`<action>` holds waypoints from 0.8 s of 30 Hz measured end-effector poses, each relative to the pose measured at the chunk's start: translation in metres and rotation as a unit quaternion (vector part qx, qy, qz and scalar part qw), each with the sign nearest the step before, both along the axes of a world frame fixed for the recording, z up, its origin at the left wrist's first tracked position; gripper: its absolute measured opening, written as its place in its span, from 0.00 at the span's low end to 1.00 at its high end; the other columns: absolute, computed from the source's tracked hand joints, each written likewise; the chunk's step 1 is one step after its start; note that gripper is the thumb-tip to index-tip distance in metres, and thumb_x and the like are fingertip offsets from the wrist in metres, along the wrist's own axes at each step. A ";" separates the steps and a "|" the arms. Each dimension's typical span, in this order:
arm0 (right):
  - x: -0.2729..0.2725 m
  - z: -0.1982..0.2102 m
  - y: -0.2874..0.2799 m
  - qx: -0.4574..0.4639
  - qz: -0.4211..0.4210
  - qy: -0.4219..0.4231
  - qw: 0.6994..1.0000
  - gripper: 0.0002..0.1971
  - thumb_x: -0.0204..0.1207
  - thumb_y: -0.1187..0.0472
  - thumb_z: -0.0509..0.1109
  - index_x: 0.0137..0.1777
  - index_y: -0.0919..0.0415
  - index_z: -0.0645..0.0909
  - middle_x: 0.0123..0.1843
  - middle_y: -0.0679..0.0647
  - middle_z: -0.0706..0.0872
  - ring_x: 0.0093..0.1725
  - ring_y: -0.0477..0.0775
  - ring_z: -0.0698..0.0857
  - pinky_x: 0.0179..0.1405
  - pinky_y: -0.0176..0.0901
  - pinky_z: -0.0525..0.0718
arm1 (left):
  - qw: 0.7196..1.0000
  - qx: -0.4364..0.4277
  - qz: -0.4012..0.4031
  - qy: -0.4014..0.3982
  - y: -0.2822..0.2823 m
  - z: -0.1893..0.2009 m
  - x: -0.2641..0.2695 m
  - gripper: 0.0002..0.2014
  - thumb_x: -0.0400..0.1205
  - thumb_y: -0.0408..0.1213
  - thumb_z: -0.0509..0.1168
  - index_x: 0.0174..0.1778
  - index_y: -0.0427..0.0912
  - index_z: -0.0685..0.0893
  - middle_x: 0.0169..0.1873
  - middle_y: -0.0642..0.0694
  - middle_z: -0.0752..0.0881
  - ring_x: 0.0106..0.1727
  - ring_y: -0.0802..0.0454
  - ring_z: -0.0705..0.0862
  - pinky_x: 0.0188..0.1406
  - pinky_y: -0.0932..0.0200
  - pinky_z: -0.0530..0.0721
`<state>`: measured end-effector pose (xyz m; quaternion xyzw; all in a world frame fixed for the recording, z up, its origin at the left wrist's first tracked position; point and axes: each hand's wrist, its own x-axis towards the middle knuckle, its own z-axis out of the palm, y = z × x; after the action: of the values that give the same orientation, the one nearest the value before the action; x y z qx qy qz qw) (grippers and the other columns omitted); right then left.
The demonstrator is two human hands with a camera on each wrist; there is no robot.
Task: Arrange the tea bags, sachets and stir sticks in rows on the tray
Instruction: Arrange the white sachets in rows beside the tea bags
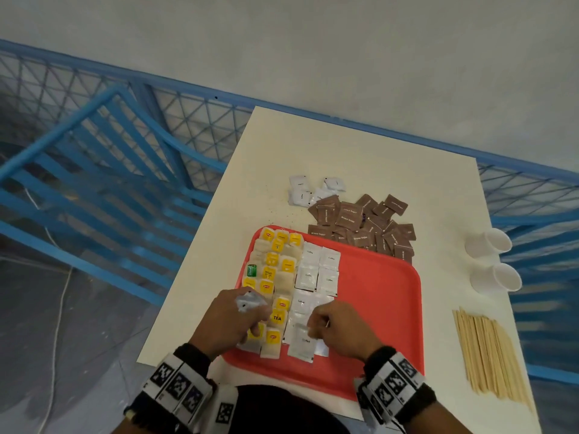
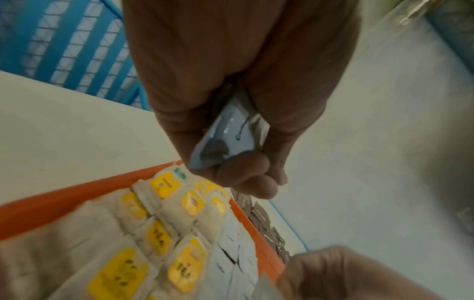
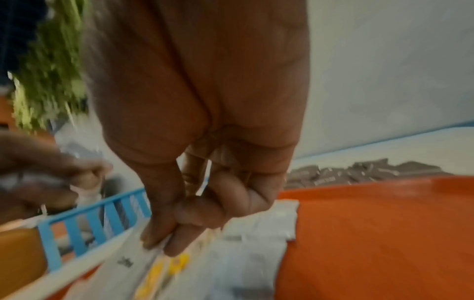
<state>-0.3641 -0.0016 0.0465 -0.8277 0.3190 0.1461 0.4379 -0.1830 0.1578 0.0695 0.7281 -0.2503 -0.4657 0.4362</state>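
**Coffee sachets going onto the red tray**

Head view: red tray (image 1: 385,308) on a white table (image 1: 344,158); tea bags (image 1: 275,277) in rows at its left, white coffee sachets (image 1: 319,267) beside them. Brown sugar sachets (image 1: 360,227) heaped beyond the tray, stir sticks (image 1: 488,355) and paper cups (image 1: 492,261) to the right.

Left wrist view: left hand (image 2: 231,125) curled around spare sachets (image 2: 231,140), above the tea bags.

Right wrist view: right hand (image 3: 200,162), thumb and forefinger pinching a coffee sachet (image 3: 123,263) low over the tray; blurred.
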 end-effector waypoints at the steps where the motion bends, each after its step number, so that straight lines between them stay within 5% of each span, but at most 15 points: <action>1: -0.001 -0.010 0.003 0.004 0.005 0.016 1.000 0.12 0.73 0.76 0.68 0.35 0.60 0.84 0.29 0.41 0.82 0.30 0.25 0.82 0.32 0.27 0.81 | 1.000 0.004 0.002 -0.004 0.005 -0.002 0.002 0.08 0.79 0.32 0.74 0.34 0.35 0.88 0.24 0.37 0.86 0.22 0.46 0.81 0.22 0.59 0.79; 3: 0.000 -0.026 0.007 0.004 0.008 0.038 0.999 0.17 0.72 0.76 0.67 0.32 0.52 0.80 0.29 0.41 0.81 0.29 0.26 0.82 0.31 0.25 0.80 | 1.000 0.008 0.003 -0.014 0.011 -0.004 0.006 0.10 0.79 0.29 0.73 0.32 0.32 0.88 0.24 0.34 0.86 0.21 0.48 0.81 0.22 0.62 0.79; 8: 0.006 -0.047 0.015 0.003 -0.001 0.065 0.998 0.13 0.71 0.70 0.73 0.32 0.50 0.83 0.28 0.39 0.84 0.30 0.29 0.83 0.33 0.27 0.81 | 0.999 0.026 0.019 -0.014 0.015 -0.007 0.010 0.09 0.79 0.27 0.72 0.33 0.30 0.87 0.26 0.31 0.87 0.18 0.51 0.80 0.18 0.66 0.76; 12: 0.007 -0.056 0.022 -0.014 -0.023 0.088 0.996 0.12 0.67 0.63 0.75 0.28 0.48 0.79 0.35 0.44 0.90 0.47 0.45 0.88 0.48 0.43 0.87 | 1.000 0.023 0.013 -0.016 0.014 -0.010 0.011 0.09 0.79 0.29 0.72 0.33 0.33 0.88 0.26 0.33 0.87 0.20 0.50 0.82 0.19 0.65 0.77; 16: 0.008 -0.054 0.026 -0.049 -0.034 0.101 0.993 0.16 0.66 0.54 0.81 0.30 0.49 0.73 0.43 0.48 0.88 0.49 0.52 0.84 0.42 0.44 0.81 | 1.000 0.020 0.011 -0.008 0.012 -0.012 0.012 0.09 0.80 0.32 0.72 0.34 0.35 0.88 0.24 0.38 0.87 0.21 0.50 0.81 0.19 0.65 0.77; 19: 0.006 -0.053 0.026 -0.077 -0.040 0.091 0.992 0.19 0.66 0.49 0.80 0.32 0.48 0.68 0.44 0.47 0.82 0.46 0.52 0.81 0.36 0.43 0.74 | 1.000 0.015 0.011 0.022 0.012 -0.009 0.010 0.17 0.78 0.48 0.74 0.37 0.35 0.88 0.25 0.40 0.87 0.22 0.48 0.80 0.18 0.65 0.75; 22: 0.004 -0.049 0.022 -0.039 -0.084 0.051 0.994 0.16 0.69 0.50 0.77 0.32 0.49 0.71 0.39 0.45 0.85 0.44 0.48 0.85 0.40 0.47 0.82 | 0.996 0.016 0.037 0.075 0.007 -0.002 0.005 0.34 0.70 0.72 0.69 0.33 0.37 0.87 0.22 0.42 0.85 0.21 0.50 0.80 0.20 0.63 0.75; 24: 0.004 -0.039 0.015 -0.025 -0.118 0.007 0.993 0.14 0.72 0.53 0.77 0.31 0.51 0.75 0.32 0.47 0.86 0.36 0.39 0.86 0.39 0.44 0.85 | 0.975 -0.004 0.091 0.202 0.001 0.001 0.002 0.37 0.75 0.72 0.62 0.40 0.34 0.89 0.27 0.39 0.86 0.24 0.50 0.82 0.21 0.61 0.78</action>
<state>-0.3601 0.0136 0.0078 -0.7940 0.4211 0.0910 0.4289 -0.1806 0.1585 0.0703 0.6370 -0.0918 -0.5602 0.5215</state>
